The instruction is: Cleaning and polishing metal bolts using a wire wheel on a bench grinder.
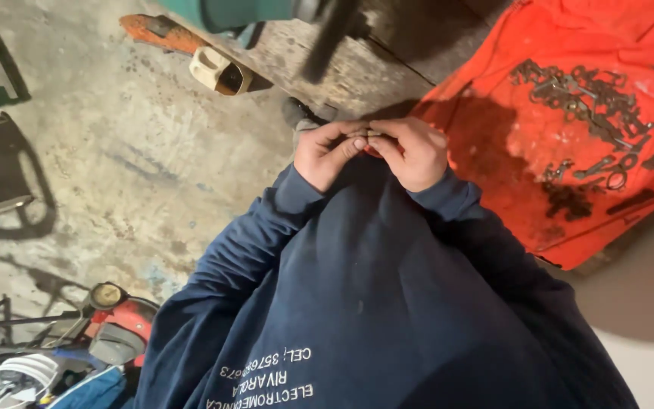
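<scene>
Two hands: brought together at chest height.
Left hand (327, 154): fingers curled, pinching a small metal part (372, 134).
Right hand (412, 154): pinched on the same part.
Orange cloth (493, 113): spread alongside, strewn with dark metal pieces (592, 106).

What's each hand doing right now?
Left hand: closed, pinching a small part.
Right hand: closed, pinching the same part.

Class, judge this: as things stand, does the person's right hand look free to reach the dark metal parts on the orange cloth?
Probably not at once: the right hand meets the left hand around a small part. Nothing blocks the way to the metal parts on the orange cloth.
</scene>
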